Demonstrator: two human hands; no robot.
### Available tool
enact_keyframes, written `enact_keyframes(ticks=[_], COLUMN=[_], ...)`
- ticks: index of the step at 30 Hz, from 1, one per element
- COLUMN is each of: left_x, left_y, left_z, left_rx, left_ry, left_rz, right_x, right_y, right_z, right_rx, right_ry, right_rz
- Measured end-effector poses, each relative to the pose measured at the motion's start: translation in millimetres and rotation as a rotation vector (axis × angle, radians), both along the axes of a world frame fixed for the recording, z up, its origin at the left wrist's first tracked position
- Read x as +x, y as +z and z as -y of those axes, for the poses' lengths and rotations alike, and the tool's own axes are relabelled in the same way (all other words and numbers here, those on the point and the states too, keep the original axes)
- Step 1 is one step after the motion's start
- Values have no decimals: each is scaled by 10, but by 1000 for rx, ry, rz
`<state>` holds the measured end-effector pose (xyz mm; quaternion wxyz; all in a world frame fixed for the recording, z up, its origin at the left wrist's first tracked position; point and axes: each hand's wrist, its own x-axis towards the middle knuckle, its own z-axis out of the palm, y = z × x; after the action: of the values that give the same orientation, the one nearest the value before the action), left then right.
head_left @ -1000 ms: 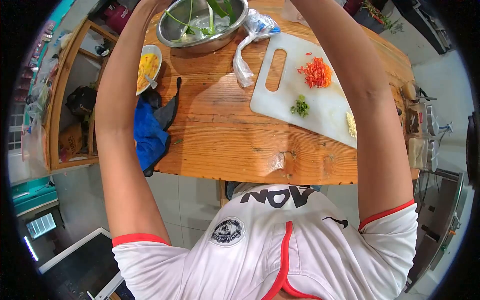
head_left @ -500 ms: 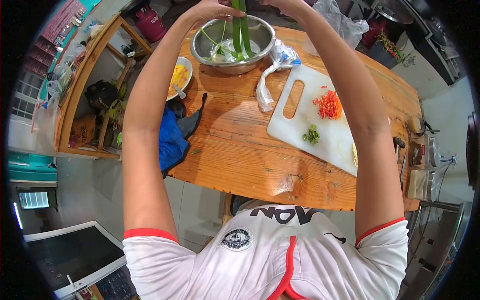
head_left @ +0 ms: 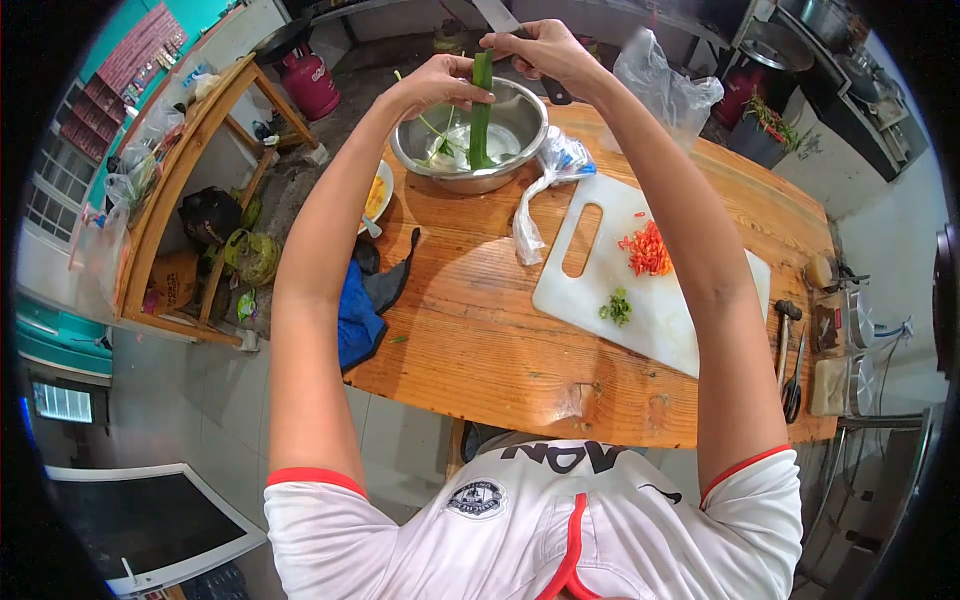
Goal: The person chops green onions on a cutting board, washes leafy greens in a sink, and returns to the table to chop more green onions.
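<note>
Over the metal bowl [head_left: 520,165], my left hand [head_left: 440,85] is closed on a long flat green leaf [head_left: 480,125] that hangs down into it. My right hand [head_left: 550,55] holds a knife [head_left: 495,15] by its dark handle, just right of the leaf's top. Thin green stems [head_left: 440,140] lie in the bowl's left side. A white cutting board [head_left: 650,325] carries chopped red pieces [head_left: 645,250] and a small heap of chopped green bits [head_left: 616,307]. A knotted plastic bag [head_left: 535,215] lies between bowl and board.
A bowl of yellow food [head_left: 375,198] with a spoon stands left of the metal bowl, above a blue cloth [head_left: 358,318]. Scissors [head_left: 792,395] and a hammer-like tool [head_left: 785,330] lie at the table's right edge. A clear plastic bag [head_left: 665,90] sits at the far side.
The view has shifted slightly. Both hands now show more fully, the knife has come into view, and the green leaf hangs as one wide strip instead of separated strands.
</note>
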<state>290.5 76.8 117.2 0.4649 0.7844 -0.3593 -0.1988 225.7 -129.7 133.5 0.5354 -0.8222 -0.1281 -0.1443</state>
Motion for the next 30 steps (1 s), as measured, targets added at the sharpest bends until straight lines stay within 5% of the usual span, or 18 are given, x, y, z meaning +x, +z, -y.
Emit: enact_keyframes(ticks=[8,12,14,21,27,30], left_x=[1,-98,-24,-80,-26,18], left_y=[-6,4,-58,-147,-218,-203], left_z=[74,73,50,-22,46,31], left_rx=[-1,9,37,71,-37,-46], left_ry=[-23,-66,-102,-109,-81,-25], left_rz=[51,61,83,-121,-161,-117], right_x=[11,280,27,-258,-138,103], right_y=[12,-79,132,352,102,-164], right_z=[44,152,147,311,448,626], right_rx=[-397,-243,-24,-117,-109,-299], right_ry=[-155,-145,-126,-324,-362,-471], right_rz=[101,229,80,-38,190,396])
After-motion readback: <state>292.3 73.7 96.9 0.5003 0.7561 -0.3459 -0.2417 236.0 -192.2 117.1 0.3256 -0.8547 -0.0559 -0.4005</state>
